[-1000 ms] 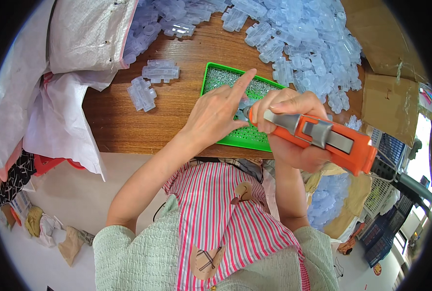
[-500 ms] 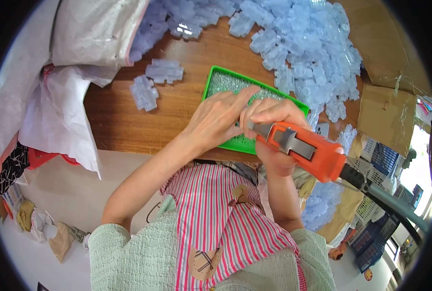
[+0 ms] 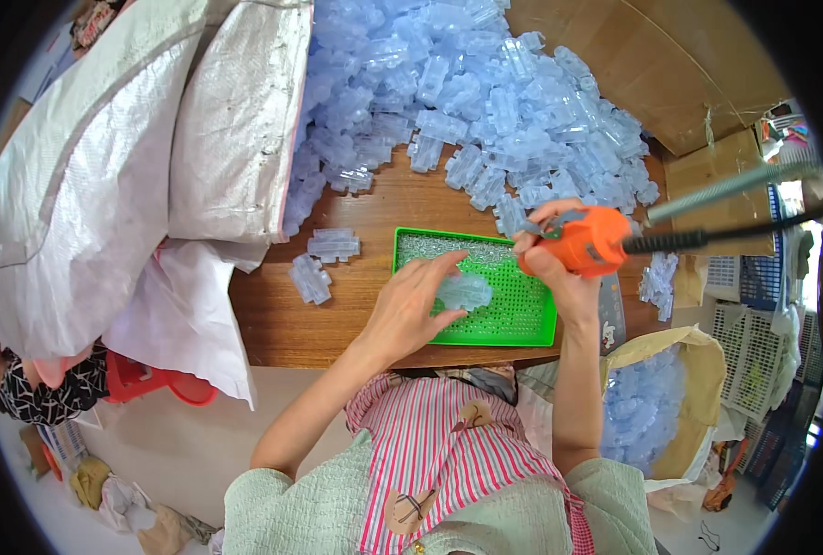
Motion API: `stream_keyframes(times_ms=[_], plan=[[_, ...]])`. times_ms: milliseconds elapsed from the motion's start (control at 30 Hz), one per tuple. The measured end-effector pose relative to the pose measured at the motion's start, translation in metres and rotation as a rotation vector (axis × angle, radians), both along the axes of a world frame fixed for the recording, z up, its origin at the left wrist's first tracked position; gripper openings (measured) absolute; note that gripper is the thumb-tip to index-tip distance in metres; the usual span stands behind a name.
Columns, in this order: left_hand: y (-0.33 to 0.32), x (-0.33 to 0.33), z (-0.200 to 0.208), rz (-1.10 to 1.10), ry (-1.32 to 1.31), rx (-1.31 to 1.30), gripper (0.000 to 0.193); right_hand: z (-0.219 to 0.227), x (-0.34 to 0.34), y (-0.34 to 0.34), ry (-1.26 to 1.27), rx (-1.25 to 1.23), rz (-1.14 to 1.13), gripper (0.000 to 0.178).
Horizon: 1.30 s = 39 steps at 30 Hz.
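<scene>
A green tray (image 3: 546, 319) lies on the wooden table, with many small shiny metal pieces (image 3: 448, 248) heaped along its far side and a perforated bottom. My left hand (image 3: 411, 305) hovers over the tray's left part with thumb and fingers spread. Just beyond those fingertips is a pale blue clear plastic part (image 3: 465, 291); whether they touch it I cannot tell. My right hand (image 3: 567, 282) grips an orange power screwdriver (image 3: 585, 242) above the tray's right end. Its tip points left and is hard to make out. A cable and a rod run from its back to the right.
Behind the tray rises a big pile of similar plastic parts (image 3: 485, 102). Two loose parts (image 3: 334, 244) lie left of it. White woven sacks (image 3: 236, 139) cover the table's left side. Cardboard (image 3: 652, 65) stands at the right, above an open bag of parts (image 3: 647, 398).
My hands have moved apart. The screwdriver has gone up and right, away from my left hand, and the plastic part now shows over the tray. The whole view has shifted too.
</scene>
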<state>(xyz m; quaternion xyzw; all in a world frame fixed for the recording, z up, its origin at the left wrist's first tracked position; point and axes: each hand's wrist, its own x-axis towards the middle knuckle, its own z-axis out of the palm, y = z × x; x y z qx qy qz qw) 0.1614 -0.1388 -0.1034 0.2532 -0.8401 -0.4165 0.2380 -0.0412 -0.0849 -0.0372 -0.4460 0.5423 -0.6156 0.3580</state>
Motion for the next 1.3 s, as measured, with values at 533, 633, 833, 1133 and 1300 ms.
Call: stream_keyframes(times_ms=[533,633,833,1133,1300], plan=[[0.008,0.033,0.048,-0.032,0.035,0.105,0.059,-0.02,0.044,0.054,-0.236,0.466,0.097,0.06],[-0.012,0.057,0.034,0.298,-0.254,-0.269,0.059,-0.026,0.039,0.058,-0.208,0.496,0.113,0.046],[-0.039,0.08,-0.02,0.424,-0.542,-0.57,0.074,-0.006,0.026,0.083,-0.185,0.553,-0.085,0.026],[-0.046,0.111,-0.062,0.461,-0.069,-0.465,0.05,0.097,-0.054,0.233,0.734,1.208,-0.829,0.024],[-0.03,0.075,-0.048,0.33,0.255,-0.334,0.048,0.089,-0.053,0.278,1.037,1.271,-1.212,0.037]])
